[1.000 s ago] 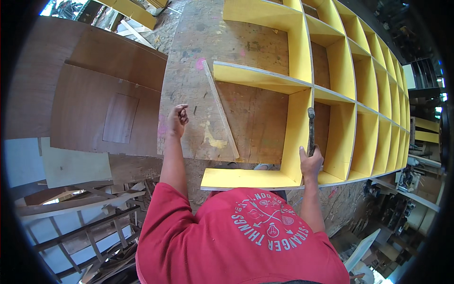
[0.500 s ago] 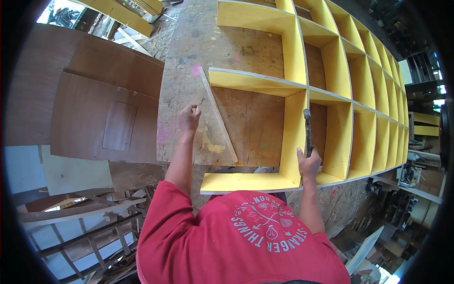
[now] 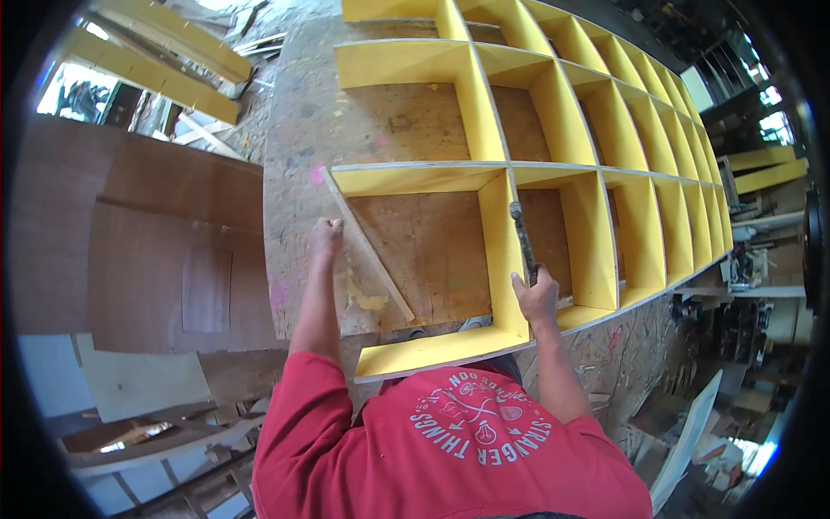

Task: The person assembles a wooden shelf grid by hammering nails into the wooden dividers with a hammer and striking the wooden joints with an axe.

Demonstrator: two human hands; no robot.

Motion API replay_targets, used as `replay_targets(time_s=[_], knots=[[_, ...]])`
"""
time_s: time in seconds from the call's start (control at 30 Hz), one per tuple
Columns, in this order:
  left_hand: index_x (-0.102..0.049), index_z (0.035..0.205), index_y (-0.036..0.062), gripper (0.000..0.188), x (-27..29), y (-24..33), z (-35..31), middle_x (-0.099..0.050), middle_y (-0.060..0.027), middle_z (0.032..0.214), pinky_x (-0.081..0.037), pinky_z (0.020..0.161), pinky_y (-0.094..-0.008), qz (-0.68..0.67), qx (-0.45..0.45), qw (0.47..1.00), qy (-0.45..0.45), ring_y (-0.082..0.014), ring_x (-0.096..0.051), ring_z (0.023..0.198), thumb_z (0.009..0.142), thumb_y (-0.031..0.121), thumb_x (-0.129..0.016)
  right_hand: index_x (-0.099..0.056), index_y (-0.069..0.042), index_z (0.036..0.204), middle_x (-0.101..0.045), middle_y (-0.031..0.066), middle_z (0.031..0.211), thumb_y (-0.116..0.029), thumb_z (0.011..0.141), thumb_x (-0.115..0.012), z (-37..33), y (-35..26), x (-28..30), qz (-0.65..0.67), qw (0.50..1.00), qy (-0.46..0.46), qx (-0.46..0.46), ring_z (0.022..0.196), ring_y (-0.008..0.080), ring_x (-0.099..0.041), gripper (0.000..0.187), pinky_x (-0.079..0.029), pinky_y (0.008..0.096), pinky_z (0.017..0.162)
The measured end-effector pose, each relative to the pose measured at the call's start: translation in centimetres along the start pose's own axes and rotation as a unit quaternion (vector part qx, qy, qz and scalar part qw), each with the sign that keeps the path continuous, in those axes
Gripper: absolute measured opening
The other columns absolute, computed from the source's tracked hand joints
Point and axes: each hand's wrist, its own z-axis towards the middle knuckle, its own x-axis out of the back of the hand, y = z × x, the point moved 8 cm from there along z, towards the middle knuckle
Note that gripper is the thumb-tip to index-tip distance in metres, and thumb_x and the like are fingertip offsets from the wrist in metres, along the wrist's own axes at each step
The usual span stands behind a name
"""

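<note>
My right hand (image 3: 538,294) is wrapped round the handle of a hammer (image 3: 524,238), whose dark head points away from me. The hammer lies over the near upright panel of a yellow wooden grid frame (image 3: 499,251). My left hand (image 3: 327,237) is closed in a fist over the left side of the worktable, beside a thin wooden strip (image 3: 372,249). What the left fingers hold, if anything, is hidden. That strip lies slanted on the tabletop, its far end close to the end of a yellow divider (image 3: 406,180).
The stained plywood worktable (image 3: 298,130) carries the frame, which stretches away to the right in several open compartments. Brown plywood sheets (image 3: 147,268) stand left of it. Yellow boards (image 3: 164,73) lie at the far left. Wood scraps and a pale panel (image 3: 689,441) are at the lower right.
My view has shifted, so the frame appears lower and further left. A thin thing that poked from my left fingers no longer shows. My right hand keeps the hammer near the same panel.
</note>
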Motion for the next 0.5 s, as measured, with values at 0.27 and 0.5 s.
replay_targets(time_s=[0.27, 0.5], knots=[[-0.045, 0.085, 0.0151, 0.019, 5.6, 12.2, -8.2, -0.04, 0.0025, 0.074, -0.034, 0.05, -0.0284, -0.814, 0.061, 0.45, -0.363, -0.0107, -0.036, 0.057, 0.096, 0.028, -0.055, -0.072, 0.0, 0.104, -0.076, 0.0242, 0.084, -0.032, 0.089, -0.082, 0.4, 1.5, 0.6, 0.007, 1.0, 0.01, -0.014, 0.084, 0.0444, -0.077, 0.037, -0.061, 0.0513, 0.074], [-0.051, 0.092, 0.0094, 0.022, 9.3, 20.0, -16.6, -0.05, -0.003, 0.081, -0.039, 0.049, -0.0287, -0.844, 0.023, 0.368, -0.391, -0.0122, -0.043, 0.056, 0.099, 0.03, -0.057, -0.07, -0.002, 0.099, -0.074, 0.0204, 0.077, -0.037, 0.092, -0.081, 0.1, 1.1, 0.9, 0.043, 0.999, -0.001, -0.007, 0.076, 0.0433, -0.076, 0.037, -0.06, 0.0519, 0.069]])
